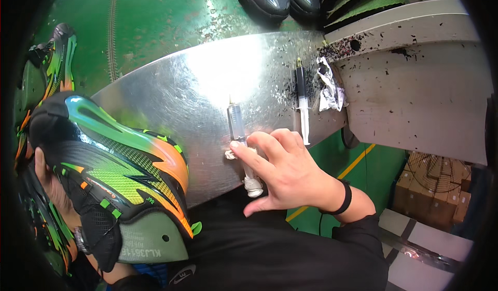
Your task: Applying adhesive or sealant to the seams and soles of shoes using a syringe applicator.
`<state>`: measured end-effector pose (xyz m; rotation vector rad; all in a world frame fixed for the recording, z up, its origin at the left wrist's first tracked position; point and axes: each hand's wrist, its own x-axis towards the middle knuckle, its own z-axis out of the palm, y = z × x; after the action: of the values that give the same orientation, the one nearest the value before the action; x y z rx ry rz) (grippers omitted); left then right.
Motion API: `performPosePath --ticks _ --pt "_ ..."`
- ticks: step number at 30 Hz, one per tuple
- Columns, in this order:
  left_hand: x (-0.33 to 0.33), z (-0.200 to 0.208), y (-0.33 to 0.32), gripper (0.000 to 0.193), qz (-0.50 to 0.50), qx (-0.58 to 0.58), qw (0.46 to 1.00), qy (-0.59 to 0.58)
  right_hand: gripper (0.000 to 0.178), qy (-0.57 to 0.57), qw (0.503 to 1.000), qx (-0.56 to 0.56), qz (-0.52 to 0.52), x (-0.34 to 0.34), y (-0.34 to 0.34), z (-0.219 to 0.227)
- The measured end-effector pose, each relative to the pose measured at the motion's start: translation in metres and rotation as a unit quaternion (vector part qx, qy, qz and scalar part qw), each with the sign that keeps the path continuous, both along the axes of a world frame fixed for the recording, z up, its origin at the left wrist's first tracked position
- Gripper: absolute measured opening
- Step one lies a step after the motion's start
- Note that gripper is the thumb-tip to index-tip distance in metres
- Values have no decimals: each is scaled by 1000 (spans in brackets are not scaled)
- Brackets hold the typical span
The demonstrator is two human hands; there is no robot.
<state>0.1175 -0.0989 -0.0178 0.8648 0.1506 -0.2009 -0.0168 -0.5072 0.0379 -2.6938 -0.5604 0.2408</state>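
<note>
My left hand (54, 190) grips a black, green and orange sports shoe (111, 161) from its left side. A dark green shoe last (150, 242) sits inside the shoe. Over a clear syringe (236, 121) lying on the metal tabletop, my right hand (293, 169) is spread, thumb and fingers apart. The index fingertip is at the syringe barrel; whether it presses on it I cannot tell. White wrapping shows around the plunger end. Farther right lies a second syringe (301, 89) with dark contents and a white plunger, beside crumpled white paper (330, 89).
The curved metal tabletop (171, 89) borders a green belt surface (155, 21) with a seam. Black shoes (264, 1) stand at the far side, and more colourful shoes (59, 65) at the left. A stained grey machine panel (415, 99) rises at right; cardboard boxes (428, 203) stand below.
</note>
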Motion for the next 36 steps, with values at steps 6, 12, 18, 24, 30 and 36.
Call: performPosePath --ticks 6,12,18,24,30,36 --pt "31 -7 -21 48 -21 -36 999 1 89 1 999 37 -6 -4 1 -5" --pt "29 -11 -25 49 -30 -64 997 10 86 55 995 84 -18 -24 -10 10" --pt "12 -4 -46 50 -53 -81 995 40 100 151 925 349 4 -26 -14 27" --pt "7 17 -68 62 -84 -61 994 -15 104 213 620 754 48 1 30 9" --pt "8 37 -71 77 -79 4 996 -34 83 262 597 756 66 41 65 16" --pt "6 31 -67 78 -93 3 995 -24 97 262 536 791 139 59 80 4"
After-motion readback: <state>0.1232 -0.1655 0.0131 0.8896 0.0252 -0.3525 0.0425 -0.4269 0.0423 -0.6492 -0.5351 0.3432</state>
